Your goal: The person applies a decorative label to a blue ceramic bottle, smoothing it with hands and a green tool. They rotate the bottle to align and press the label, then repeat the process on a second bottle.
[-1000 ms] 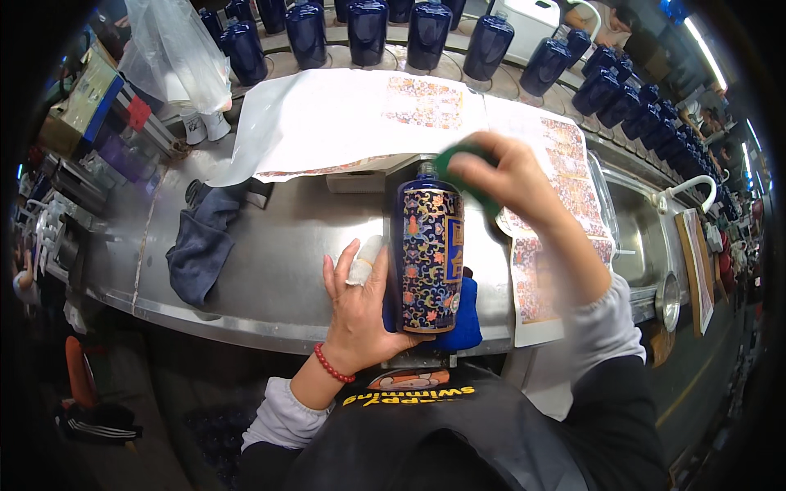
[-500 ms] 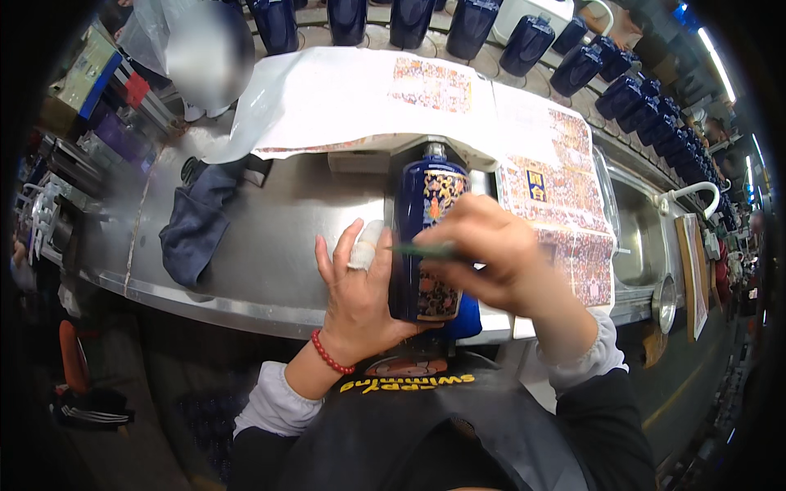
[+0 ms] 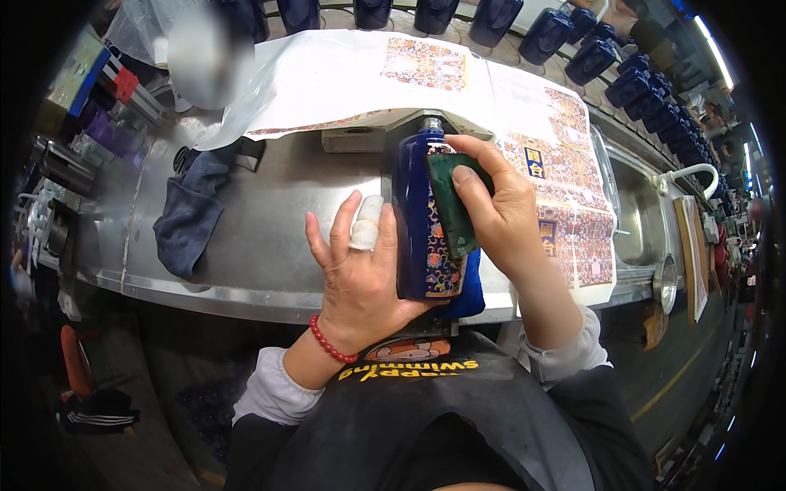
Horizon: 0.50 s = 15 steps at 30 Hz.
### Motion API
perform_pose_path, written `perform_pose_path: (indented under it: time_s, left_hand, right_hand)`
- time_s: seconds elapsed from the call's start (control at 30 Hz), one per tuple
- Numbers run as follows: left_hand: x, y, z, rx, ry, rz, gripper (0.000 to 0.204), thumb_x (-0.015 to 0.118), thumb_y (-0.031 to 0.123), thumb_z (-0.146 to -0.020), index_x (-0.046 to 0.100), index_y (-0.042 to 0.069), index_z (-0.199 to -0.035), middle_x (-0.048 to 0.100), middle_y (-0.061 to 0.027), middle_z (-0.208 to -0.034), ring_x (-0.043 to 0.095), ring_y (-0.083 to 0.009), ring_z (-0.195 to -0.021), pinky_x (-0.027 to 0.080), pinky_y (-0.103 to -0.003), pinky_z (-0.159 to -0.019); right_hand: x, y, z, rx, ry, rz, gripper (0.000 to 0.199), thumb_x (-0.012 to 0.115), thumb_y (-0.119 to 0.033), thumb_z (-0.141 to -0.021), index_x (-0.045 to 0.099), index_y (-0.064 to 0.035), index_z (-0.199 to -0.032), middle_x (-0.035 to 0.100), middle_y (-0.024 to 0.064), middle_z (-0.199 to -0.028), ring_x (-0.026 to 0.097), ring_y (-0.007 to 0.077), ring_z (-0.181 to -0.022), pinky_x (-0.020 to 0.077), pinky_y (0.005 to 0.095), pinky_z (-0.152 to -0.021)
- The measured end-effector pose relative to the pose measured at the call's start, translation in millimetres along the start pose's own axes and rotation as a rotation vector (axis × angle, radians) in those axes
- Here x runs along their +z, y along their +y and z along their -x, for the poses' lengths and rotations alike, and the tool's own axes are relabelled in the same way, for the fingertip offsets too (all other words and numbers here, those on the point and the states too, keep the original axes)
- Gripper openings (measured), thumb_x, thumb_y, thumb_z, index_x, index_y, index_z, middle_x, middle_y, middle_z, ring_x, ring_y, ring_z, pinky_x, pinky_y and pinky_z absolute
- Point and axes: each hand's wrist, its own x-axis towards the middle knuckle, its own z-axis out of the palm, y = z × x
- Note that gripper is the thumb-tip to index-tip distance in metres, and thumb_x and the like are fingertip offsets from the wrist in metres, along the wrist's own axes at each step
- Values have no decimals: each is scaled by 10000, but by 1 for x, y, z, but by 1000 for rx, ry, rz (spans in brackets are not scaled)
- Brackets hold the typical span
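A dark blue bottle (image 3: 413, 217) with a clear neck lies with its neck pointing away from me, resting on a blue cloth (image 3: 469, 295). An ornate floral decal (image 3: 443, 274) covers part of its side. My left hand (image 3: 358, 266) steadies the bottle, thumb around the base and index finger along the left side; its other fingers are spread, and one wears a white wrapping (image 3: 366, 223). Pinched in my right hand (image 3: 501, 204) is a flat dark green scraper (image 3: 453, 204), its edge against the decal. The scraper hides part of the pattern.
Large white sheets (image 3: 327, 78) with printed floral decals (image 3: 565, 196) cover the back and right of the metal counter (image 3: 270, 221). A grey-blue cloth (image 3: 190, 221) lies left. Several blue bottles (image 3: 547, 34) stand behind. At right are a sink (image 3: 637, 233) and faucet (image 3: 696, 191).
My right hand has gone from a blurred sideways pose to holding the scraper upright and flat on the decal, nearer the neck. My left hand keeps its hold on the bottle.
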Motion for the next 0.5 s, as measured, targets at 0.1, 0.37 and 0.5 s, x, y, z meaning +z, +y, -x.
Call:
perform_pose_path:
  time_s: [0.1, 0.37, 0.5]
  left_hand:
    - [0, 0, 1, 8, 7, -8, 1057, 719, 688, -783, 491, -172, -1354, 603, -150, -652, 305, -408, -1450, -1, -725, -1135]
    - [0, 1, 4, -28, -15, 11, 1061, 716, 705, -779, 494, -155, -1359, 579, -143, -626, 305, -394, -1448, 14, -722, -1134]
    - [0, 1, 2, -13, 5, 12, 1060, 717, 711, -774, 503, -155, -1347, 580, -144, -632, 312, -392, -1443, 26, -724, -1132]
  right_hand:
    - [1, -14, -7, 13, -46, 183, 307, 574, -95, -996, 656, -16, -1282, 727, 74, -977, 647, 115, -834, 530, 258, -754]
    - [-9, -14, 27, 80, 58, -116, 361, 597, -94, -974, 594, 0, -1323, 686, 114, -1138, 648, 154, -1020, 519, 281, -899]
    - [0, -10, 35, 73, 39, -64, 346, 594, -63, -963, 613, 10, -1301, 704, 118, -1077, 657, 143, -962, 527, 282, -855]
